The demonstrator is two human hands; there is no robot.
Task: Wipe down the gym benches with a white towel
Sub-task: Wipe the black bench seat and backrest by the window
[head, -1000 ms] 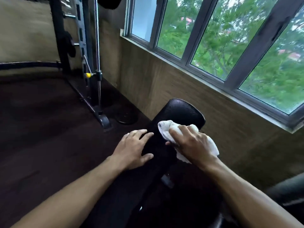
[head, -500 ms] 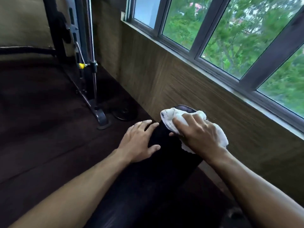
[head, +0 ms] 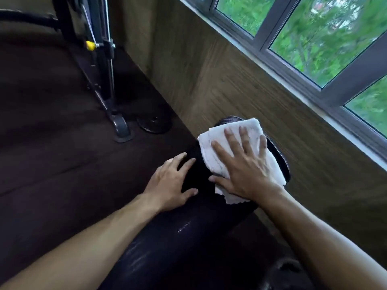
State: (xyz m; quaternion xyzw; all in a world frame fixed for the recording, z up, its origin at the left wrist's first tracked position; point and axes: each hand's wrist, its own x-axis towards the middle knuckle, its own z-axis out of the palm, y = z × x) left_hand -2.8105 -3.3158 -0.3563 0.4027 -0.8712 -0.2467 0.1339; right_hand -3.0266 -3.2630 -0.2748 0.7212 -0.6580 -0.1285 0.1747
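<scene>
The right hand (head: 246,166) lies flat, fingers straight and spread, pressing a folded white terry towel (head: 230,132) onto the far end of a long black padded gym bench (head: 188,237). The towel covers most of the width there, its far edge just short of the bench's rounded end, which sits near the brown wood-grain wall (head: 219,70) under the grey-framed window (head: 293,49). The left hand (head: 171,185) rests on the bench's left edge, fingers relaxed and spread, holding nothing; it looks like a brace. The two hands are close together but not touching.

The step in hand seems to be wiping the head end of the pad. To do it well, keep the palm flat so pressure spreads over the whole cloth, and carry the stroke right over the rounded tip and down the side edges, where sweat tends to gather. Overlapping passes drawn back along the length would avoid missed strips, and the bracing hand will have to shift off its edge so that patch gets wiped too. A loose towel corner hangs near the wrist; refolding would keep it from dragging.

On the dark floor (head: 52,143) to the left stand a black metal rack upright (head: 104,70) and a round black weight plate (head: 155,123).
</scene>
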